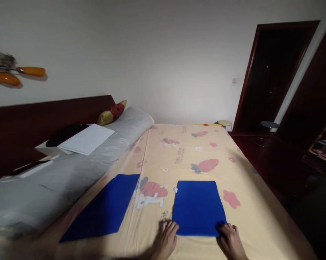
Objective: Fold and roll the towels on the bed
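A folded bright blue cloth (198,207) lies flat on the yellow patterned bedsheet (184,151), a small white tag at its far left corner. My left hand (166,238) rests on the sheet with its fingers touching the cloth's near left corner. My right hand (230,240) touches the near right corner. Whether either hand pinches the cloth I cannot tell. A second, darker blue cloth (104,209) lies spread out to the left, apart from both hands.
A long grey bolster (60,177) runs along the dark headboard (24,126) on the left, with a white sheet-like object (86,138) and a red-gold cushion (112,112) on it. Dark wooden furniture and a doorway (273,72) stand at the right.
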A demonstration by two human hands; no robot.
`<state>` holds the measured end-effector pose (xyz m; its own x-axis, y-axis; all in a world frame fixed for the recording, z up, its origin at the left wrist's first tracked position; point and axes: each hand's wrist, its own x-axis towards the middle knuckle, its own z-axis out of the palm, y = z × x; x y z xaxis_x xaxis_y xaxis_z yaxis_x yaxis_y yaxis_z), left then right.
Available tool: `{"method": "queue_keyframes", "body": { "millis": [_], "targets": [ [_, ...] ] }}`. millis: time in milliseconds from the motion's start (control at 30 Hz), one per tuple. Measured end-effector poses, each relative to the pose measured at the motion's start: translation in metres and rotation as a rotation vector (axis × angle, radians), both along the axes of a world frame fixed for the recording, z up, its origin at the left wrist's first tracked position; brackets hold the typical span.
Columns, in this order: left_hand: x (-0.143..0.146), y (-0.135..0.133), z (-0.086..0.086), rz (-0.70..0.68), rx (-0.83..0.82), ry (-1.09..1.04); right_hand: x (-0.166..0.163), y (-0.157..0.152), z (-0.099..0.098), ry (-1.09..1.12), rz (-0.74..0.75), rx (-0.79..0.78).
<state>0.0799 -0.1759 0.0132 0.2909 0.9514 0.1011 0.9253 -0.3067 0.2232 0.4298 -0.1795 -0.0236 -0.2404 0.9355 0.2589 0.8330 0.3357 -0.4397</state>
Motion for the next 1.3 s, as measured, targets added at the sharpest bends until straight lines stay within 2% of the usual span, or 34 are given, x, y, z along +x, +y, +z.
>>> {"method": "queue_keyframes", "body": {
  "millis": [67, 133, 267, 500, 733, 900, 1000, 1067, 1133, 1200, 1233, 1300],
  "targets": [
    [0.011, 0.013, 0.009, 0.148, -0.084, -0.044, -0.001, 0.012, 0.008, 0.056, -0.062, -0.074],
    [0.018, 0.027, 0.012, 0.26, -0.128, -0.064, -0.001, 0.023, 0.01, 0.075, -0.125, -0.087],
    [0.025, 0.042, 0.006, 0.363, -0.131, -0.099, -0.003, 0.029, 0.005, 0.052, -0.193, -0.035],
    [0.004, 0.034, 0.004, 0.318, -0.117, -0.266, 0.012, 0.017, -0.004, 0.148, -0.262, -0.002],
    [-0.031, 0.033, 0.009, 0.182, -0.339, -0.363, 0.035, 0.016, 0.007, 0.285, -0.041, -0.175],
    [-0.042, 0.031, 0.015, 0.15, -0.429, -0.292, 0.05, 0.015, 0.004, 0.118, -0.063, -0.192],
    [-0.018, 0.029, 0.008, 0.225, -0.363, -0.213, 0.032, 0.015, 0.001, 0.066, -0.155, -0.134],
    [0.014, 0.025, -0.002, 0.255, -0.233, -0.129, -0.001, 0.013, 0.0, 0.026, -0.178, -0.011],
    [0.05, 0.02, -0.015, 0.157, -0.065, -0.039, -0.043, 0.011, -0.001, -0.005, -0.094, 0.12],
    [0.076, 0.016, -0.026, -0.057, 0.074, 0.005, -0.078, 0.01, -0.004, -0.029, 0.042, 0.128],
    [0.081, 0.015, -0.031, -0.144, 0.124, 0.014, -0.087, 0.011, -0.007, -0.043, 0.089, 0.111],
    [0.071, 0.014, -0.037, -0.189, 0.202, 0.046, -0.086, 0.013, -0.012, -0.083, 0.084, 0.063]
  ]
}}
